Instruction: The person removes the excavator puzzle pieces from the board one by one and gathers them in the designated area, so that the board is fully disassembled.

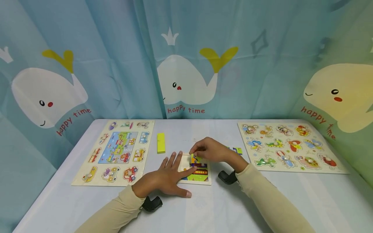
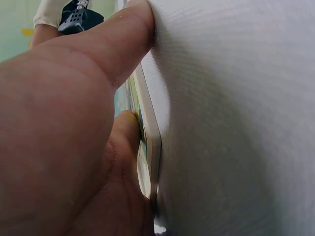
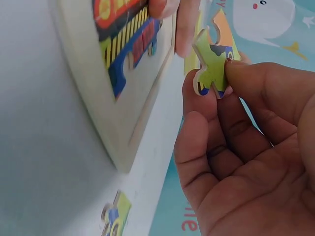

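Observation:
A small wooden jigsaw tray lies at the middle of the table, its near part filled with colourful pieces. My left hand is spread flat over its left side, fingers straight, with one fingertip on the picture. In the left wrist view the thumb rests on the cloth beside the tray's edge. Over the tray's far right part, my right hand pinches a jigsaw piece between thumb and fingertips. This piece is green with orange and dark patches, held tilted above the tray in the right wrist view.
Loose jigsaw pieces lie right of the tray, partly behind my right hand. A yellow block stands to its left. A vehicle peg puzzle lies at the left, an insect peg puzzle at the right. A whale-print curtain hangs behind.

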A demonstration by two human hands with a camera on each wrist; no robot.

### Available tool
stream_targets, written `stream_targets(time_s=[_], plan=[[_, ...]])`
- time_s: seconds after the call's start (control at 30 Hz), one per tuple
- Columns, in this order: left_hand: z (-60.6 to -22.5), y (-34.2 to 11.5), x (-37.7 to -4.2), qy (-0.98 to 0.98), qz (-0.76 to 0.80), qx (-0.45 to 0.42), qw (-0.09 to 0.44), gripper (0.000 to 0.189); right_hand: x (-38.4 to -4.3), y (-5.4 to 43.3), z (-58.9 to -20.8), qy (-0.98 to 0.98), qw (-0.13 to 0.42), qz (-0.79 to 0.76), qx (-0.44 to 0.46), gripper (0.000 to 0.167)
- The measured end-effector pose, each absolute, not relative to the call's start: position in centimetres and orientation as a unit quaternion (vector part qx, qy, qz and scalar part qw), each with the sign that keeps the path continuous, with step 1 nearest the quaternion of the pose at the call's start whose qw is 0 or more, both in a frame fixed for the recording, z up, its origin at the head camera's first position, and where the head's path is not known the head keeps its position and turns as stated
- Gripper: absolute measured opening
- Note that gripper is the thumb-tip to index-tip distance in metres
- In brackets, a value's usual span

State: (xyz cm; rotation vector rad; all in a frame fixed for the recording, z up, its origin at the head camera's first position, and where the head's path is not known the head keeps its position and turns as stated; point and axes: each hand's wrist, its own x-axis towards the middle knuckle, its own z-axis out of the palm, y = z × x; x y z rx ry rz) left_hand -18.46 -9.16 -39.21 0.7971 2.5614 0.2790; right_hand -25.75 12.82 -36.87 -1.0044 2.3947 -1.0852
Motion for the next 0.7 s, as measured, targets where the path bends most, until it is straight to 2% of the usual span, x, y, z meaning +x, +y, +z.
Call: stream_targets(time_s=[0.7], plan=[[-39.2,-9.1,-18.4,0.928,0.097,0.284,0.219,0.086,-26.2,16.7,-37.5,0.855,0.148,-0.384,-0.314,0.016]])
